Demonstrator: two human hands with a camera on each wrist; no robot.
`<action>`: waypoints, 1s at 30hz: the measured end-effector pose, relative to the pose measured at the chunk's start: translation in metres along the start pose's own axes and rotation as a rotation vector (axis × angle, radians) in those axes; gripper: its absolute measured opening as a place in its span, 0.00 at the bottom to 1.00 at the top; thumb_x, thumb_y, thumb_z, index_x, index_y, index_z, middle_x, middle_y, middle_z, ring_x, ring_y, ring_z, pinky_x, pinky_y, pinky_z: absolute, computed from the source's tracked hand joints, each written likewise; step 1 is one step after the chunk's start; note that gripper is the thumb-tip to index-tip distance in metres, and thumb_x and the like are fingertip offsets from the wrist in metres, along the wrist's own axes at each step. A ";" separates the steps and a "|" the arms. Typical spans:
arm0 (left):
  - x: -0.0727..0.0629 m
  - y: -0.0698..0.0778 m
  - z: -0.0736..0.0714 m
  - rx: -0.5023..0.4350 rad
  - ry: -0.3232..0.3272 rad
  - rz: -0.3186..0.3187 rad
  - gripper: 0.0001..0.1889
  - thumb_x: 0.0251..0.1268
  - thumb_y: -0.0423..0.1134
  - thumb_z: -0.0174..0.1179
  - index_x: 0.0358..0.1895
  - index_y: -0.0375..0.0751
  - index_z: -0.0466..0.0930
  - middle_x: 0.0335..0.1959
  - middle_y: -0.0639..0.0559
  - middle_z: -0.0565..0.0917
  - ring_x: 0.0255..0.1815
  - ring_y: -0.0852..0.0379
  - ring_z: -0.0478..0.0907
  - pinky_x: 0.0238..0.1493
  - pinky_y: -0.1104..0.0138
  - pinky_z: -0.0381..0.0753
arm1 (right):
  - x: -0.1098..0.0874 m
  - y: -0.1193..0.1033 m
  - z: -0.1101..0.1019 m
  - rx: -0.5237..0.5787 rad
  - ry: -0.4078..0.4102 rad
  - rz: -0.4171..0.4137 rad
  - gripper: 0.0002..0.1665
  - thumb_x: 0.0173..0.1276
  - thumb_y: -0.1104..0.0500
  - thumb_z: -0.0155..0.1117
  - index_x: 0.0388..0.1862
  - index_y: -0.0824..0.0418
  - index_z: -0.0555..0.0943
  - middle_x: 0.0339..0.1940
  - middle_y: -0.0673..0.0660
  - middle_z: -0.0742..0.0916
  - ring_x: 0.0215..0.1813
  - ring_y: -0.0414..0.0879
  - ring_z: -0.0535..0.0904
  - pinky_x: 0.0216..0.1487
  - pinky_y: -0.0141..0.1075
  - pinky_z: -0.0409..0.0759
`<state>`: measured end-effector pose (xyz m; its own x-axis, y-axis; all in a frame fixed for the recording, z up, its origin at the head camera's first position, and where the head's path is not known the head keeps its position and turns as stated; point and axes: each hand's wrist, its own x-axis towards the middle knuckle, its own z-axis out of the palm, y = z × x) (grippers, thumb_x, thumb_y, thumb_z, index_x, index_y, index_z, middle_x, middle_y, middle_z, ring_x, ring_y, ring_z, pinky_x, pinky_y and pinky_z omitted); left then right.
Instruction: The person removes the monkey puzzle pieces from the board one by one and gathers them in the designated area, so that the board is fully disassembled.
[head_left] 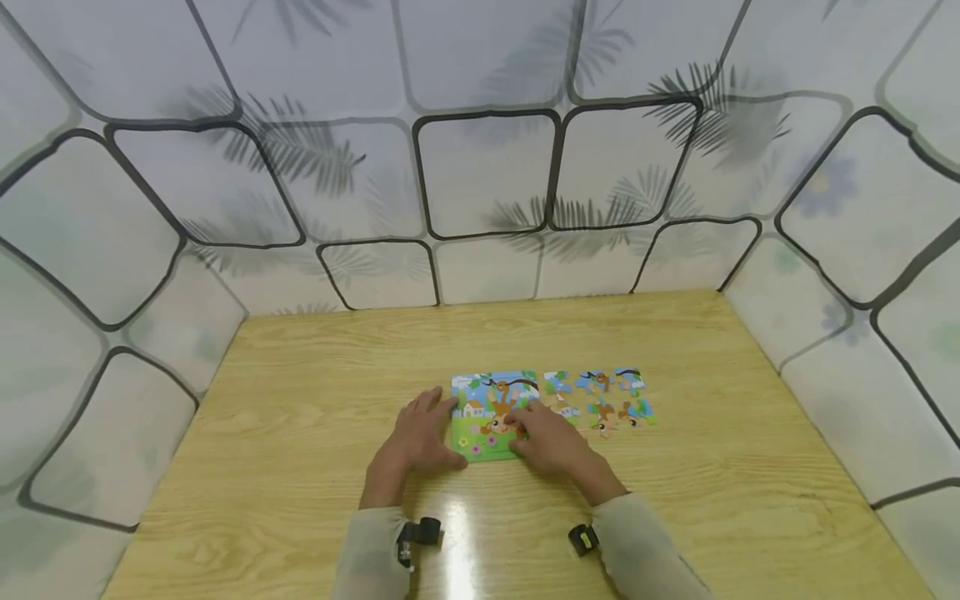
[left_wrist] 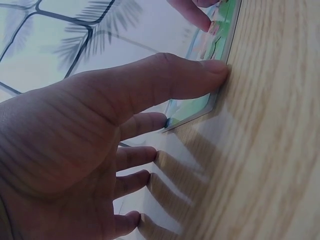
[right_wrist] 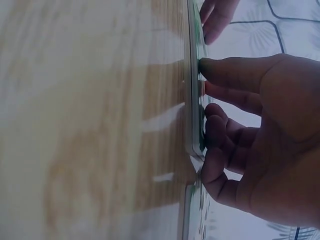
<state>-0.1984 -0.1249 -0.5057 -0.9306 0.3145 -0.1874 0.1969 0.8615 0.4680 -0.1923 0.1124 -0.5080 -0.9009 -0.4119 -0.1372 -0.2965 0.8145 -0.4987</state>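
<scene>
A picture puzzle board with a monkey, a small house and flowers lies flat on the wooden table. My left hand rests at its left side, fingers mostly straight. The left thumb touches the board's near edge, and the index fingertip meets its corner. Over the board's right part is my right hand, thumb and index fingertips on the puzzle surface. Its other fingers are curled near the board's right edge. Whether the thumb and index pinch a piece cannot be made out.
Several loose puzzle pieces lie in two rows just right of the board, close to my right hand. The wood-grain table ends at a patterned fabric wall behind, with more patterned walls left and right.
</scene>
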 end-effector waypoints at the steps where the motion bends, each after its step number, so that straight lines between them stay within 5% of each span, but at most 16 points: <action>1: 0.000 0.000 0.000 -0.002 0.000 -0.002 0.51 0.39 0.52 0.76 0.72 0.44 0.63 0.76 0.38 0.57 0.76 0.36 0.53 0.74 0.41 0.51 | 0.000 -0.001 0.000 -0.001 0.003 -0.002 0.17 0.66 0.55 0.65 0.54 0.54 0.80 0.39 0.50 0.76 0.37 0.41 0.73 0.38 0.37 0.74; 19: 0.000 -0.001 0.000 0.006 0.011 0.008 0.51 0.38 0.53 0.76 0.72 0.44 0.64 0.75 0.38 0.58 0.76 0.37 0.53 0.74 0.41 0.52 | 0.001 -0.006 -0.002 0.001 0.020 -0.015 0.16 0.62 0.60 0.69 0.47 0.53 0.76 0.35 0.48 0.75 0.34 0.41 0.70 0.35 0.34 0.71; 30: -0.001 -0.002 0.001 -0.010 0.009 0.012 0.51 0.39 0.53 0.76 0.72 0.44 0.64 0.76 0.38 0.57 0.76 0.37 0.53 0.74 0.40 0.51 | -0.008 -0.003 -0.001 0.118 0.086 -0.078 0.06 0.69 0.60 0.60 0.41 0.50 0.74 0.28 0.43 0.78 0.29 0.38 0.70 0.31 0.30 0.70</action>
<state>-0.1980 -0.1264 -0.5073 -0.9310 0.3208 -0.1740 0.2048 0.8539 0.4784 -0.1844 0.1134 -0.5047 -0.9019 -0.4313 -0.0226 -0.3319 0.7256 -0.6028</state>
